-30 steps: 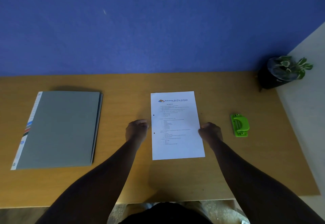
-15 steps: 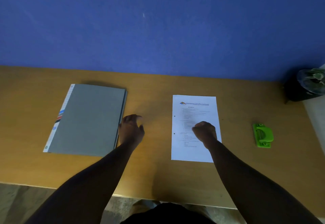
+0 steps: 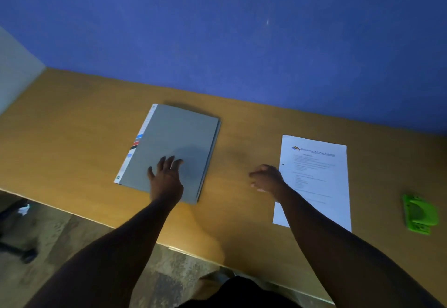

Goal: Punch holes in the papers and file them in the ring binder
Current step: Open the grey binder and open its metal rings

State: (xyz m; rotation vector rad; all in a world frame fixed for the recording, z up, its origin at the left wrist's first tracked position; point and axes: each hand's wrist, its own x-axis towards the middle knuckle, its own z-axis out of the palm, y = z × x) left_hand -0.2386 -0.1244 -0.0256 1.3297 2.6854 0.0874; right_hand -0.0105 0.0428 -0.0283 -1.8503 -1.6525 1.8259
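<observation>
Two things on the desk carry print. The white printed paper sheet (image 3: 316, 177) has a small coloured logo and a blue heading at its top, too blurred for us to read, with lines of fine text below and a dark punched hole near its left edge. The closed grey ring binder (image 3: 174, 148) has a white spine strip with blue, red and black marks, and we cannot make out any words on it.

Both lie flat on a tan wooden desk (image 3: 72, 119) that runs along a deep blue wall (image 3: 217, 29). A pale panel (image 3: 17, 70) stands at the desk's left end. Below the near edge we see a mottled floor (image 3: 72, 240) and a dark chair base (image 3: 14, 230).

Our left hand (image 3: 167, 177) rests palm down on the binder's near part, fingers straight and spread. Our right hand (image 3: 267, 178) hovers over bare desk just left of the sheet, its fingers loosely curled and holding nothing; its forearm crosses the sheet's lower left corner and hides it.

The binder sits well apart from the sheet, to its left. A bright green plastic hole punch (image 3: 419, 213) lies to the right of the sheet, near the frame's edge.
</observation>
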